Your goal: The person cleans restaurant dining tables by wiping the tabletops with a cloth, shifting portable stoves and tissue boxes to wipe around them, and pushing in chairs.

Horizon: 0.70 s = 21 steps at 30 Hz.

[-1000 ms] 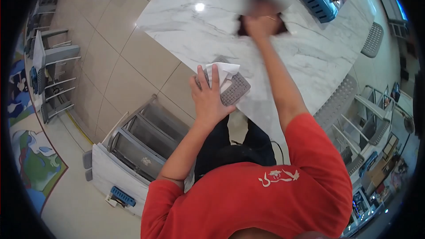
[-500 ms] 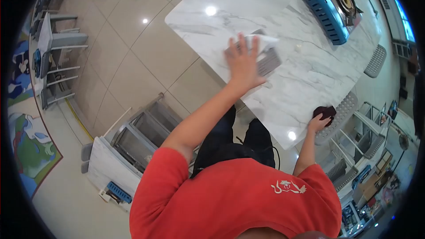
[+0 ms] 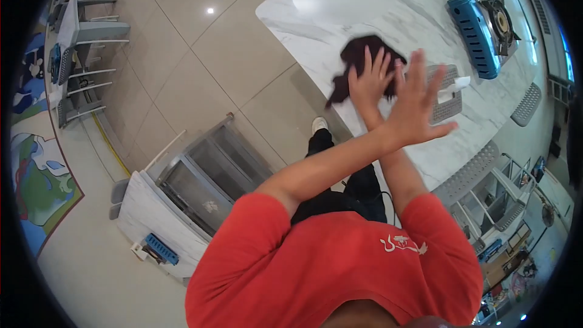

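Observation:
My right hand (image 3: 369, 85) lies flat, fingers spread, on a dark maroon cloth (image 3: 364, 48) on the marble-patterned table (image 3: 310, 48). Part of the cloth reaches left to the table's edge. Crossing over my right forearm, my left arm brings my left hand (image 3: 416, 109) to the near side of a grey tissue box (image 3: 448, 109). The left fingers are stretched apart with nothing in them, and they overlap the box's left side in this view. A white tissue (image 3: 460, 83) sticks out of the box.
Toward the far right of the table stands a blue portable gas stove (image 3: 480, 36). Grey perforated chairs (image 3: 467, 173) line the right edge. Behind me on the left are a metal trolley (image 3: 212, 164) and another table (image 3: 146, 206) with a blue stove (image 3: 161, 249).
The tissue box now sits farther right, with my left hand beside it. My right hand has brought the cloth from the table's right edge to its left side and spread it out.

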### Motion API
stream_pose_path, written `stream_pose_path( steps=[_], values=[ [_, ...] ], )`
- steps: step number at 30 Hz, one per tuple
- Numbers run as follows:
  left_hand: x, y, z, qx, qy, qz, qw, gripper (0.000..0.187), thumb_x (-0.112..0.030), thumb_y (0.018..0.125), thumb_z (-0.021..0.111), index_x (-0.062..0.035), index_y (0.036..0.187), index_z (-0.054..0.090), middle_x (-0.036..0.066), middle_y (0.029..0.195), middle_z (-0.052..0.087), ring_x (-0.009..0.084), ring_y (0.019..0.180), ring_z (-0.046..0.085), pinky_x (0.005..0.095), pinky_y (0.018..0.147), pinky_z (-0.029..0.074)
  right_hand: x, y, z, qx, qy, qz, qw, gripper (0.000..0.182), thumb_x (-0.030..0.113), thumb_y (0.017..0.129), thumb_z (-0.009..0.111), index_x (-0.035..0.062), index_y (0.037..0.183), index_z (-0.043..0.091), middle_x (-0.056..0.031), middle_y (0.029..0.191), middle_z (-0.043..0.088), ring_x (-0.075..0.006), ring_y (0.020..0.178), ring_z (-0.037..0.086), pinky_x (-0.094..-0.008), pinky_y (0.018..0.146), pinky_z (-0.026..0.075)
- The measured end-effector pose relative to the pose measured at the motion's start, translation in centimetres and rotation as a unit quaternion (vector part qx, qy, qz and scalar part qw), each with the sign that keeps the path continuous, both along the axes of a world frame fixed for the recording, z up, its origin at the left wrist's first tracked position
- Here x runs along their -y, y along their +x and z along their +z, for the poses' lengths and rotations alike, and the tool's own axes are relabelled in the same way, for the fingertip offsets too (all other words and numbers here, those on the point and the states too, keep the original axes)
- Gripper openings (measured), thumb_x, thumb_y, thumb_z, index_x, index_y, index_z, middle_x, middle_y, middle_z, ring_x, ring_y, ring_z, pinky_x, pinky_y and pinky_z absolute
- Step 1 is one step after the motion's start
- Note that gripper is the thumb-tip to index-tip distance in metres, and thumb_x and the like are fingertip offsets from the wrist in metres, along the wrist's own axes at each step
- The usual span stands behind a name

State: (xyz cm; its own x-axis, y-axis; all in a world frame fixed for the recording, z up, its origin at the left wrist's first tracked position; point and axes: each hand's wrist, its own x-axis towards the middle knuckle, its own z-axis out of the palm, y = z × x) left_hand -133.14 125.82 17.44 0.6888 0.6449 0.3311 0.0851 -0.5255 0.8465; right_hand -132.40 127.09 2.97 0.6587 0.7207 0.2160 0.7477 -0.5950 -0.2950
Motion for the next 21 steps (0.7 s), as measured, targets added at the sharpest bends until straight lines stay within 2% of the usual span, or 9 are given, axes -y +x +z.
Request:
stream_pose_path(
  steps=[1,2,3,6,8,11,14,18,21],
  values=[
    [-1.0,-2.7,-0.1,0.035,-0.024,0.029,0.999,0.104,-0.042,0.067,0.074,0.0003,0.141,0.014,0.029,0.142,0.016,0.0416,0.133,0.017,0.0503,0.107,0.015,-3.9,0.9,-0.5,-0.006,-0.001,-0.023,1.000,0.063,0.038,0.079,0.056,0.0171,0.135,0.039,-0.0191,0.144,0.027,-0.0363,0.136,0.018,-0.0589,0.105,0.013],
    [-2.1,-5.5,-0.3,0.096,-0.081,0.059,0.990,0.086,-0.024,0.074,0.070,0.0062,0.136,0.019,0.024,0.138,0.025,0.0352,0.129,0.026,0.0413,0.107,0.020,-8.1,1.6,-0.7,-0.011,0.000,-0.046,0.999,0.062,0.040,0.080,0.054,0.0168,0.135,0.040,-0.0194,0.144,0.028,-0.0364,0.136,0.018,-0.0588,0.106,0.011],
    [-2.7,-8.7,-0.4,0.065,-0.088,0.104,0.989,0.077,-0.015,0.078,0.066,0.0073,0.135,0.019,0.022,0.137,0.028,0.0329,0.129,0.028,0.0404,0.107,0.021,-12.1,2.1,-1.2,0.010,0.020,-0.049,0.999,0.061,0.041,0.080,0.052,0.0167,0.135,0.040,-0.0188,0.144,0.029,-0.0356,0.136,0.019,-0.0584,0.106,0.010],
    [-2.1,-16.2,-3.2,-0.027,-0.110,0.230,0.967,0.064,-0.007,0.081,0.059,0.0052,0.133,0.024,0.020,0.137,0.030,0.0299,0.127,0.031,0.0392,0.107,0.022,-20.2,1.0,-1.6,0.032,0.036,0.027,0.998,0.059,0.042,0.080,0.050,0.0166,0.133,0.042,-0.0169,0.144,0.030,-0.0328,0.135,0.022,-0.0572,0.107,0.009],
    [-1.2,-19.8,-5.2,-0.087,-0.103,0.257,0.957,0.058,-0.006,0.082,0.057,0.0025,0.131,0.029,0.021,0.136,0.030,0.0307,0.126,0.033,0.0393,0.105,0.025,-19.6,-1.6,-1.4,0.018,0.048,0.157,0.986,0.058,0.040,0.078,0.053,0.0163,0.130,0.046,-0.0142,0.143,0.032,-0.0293,0.134,0.026,-0.0552,0.108,0.011],
    [1.2,-23.6,-8.4,-0.178,-0.068,0.265,0.945,0.052,-0.004,0.082,0.057,0.0012,0.128,0.034,0.021,0.134,0.032,0.0327,0.123,0.036,0.0400,0.104,0.028,-10.9,-4.7,-0.5,-0.065,0.056,0.327,0.941,0.059,0.033,0.071,0.062,0.0163,0.127,0.050,-0.0108,0.142,0.035,-0.0267,0.132,0.031,-0.0502,0.109,0.015],
    [2.9,-25.2,-9.4,-0.195,-0.062,0.247,0.947,0.048,-0.006,0.079,0.058,0.0030,0.122,0.039,0.025,0.130,0.037,0.0390,0.122,0.036,0.0442,0.101,0.029,3.0,-4.8,2.0,-0.144,0.001,0.332,0.932,0.063,0.029,0.067,0.066,0.0198,0.127,0.050,-0.0078,0.143,0.034,-0.0268,0.132,0.031,-0.0473,0.109,0.017],
    [5.0,-26.9,-11.2,-0.236,-0.053,0.182,0.953,0.046,-0.007,0.080,0.057,0.0041,0.121,0.040,0.025,0.128,0.037,0.0395,0.120,0.037,0.0453,0.100,0.030,24.1,-2.0,2.2,-0.170,-0.116,0.103,0.973,0.066,0.026,0.068,0.064,0.0243,0.132,0.045,-0.0077,0.147,0.027,-0.0292,0.136,0.024,-0.0536,0.107,0.018],
    [7.0,-25.7,-11.1,-0.278,-0.019,0.134,0.951,0.048,-0.003,0.080,0.056,0.0037,0.123,0.037,0.022,0.128,0.036,0.0349,0.115,0.043,0.0415,0.098,0.036,32.4,5.3,0.9,-0.101,-0.070,-0.094,0.988,0.065,0.028,0.073,0.060,0.0236,0.135,0.040,-0.0094,0.147,0.026,-0.0311,0.136,0.023,-0.0574,0.105,0.019]
  ],
)
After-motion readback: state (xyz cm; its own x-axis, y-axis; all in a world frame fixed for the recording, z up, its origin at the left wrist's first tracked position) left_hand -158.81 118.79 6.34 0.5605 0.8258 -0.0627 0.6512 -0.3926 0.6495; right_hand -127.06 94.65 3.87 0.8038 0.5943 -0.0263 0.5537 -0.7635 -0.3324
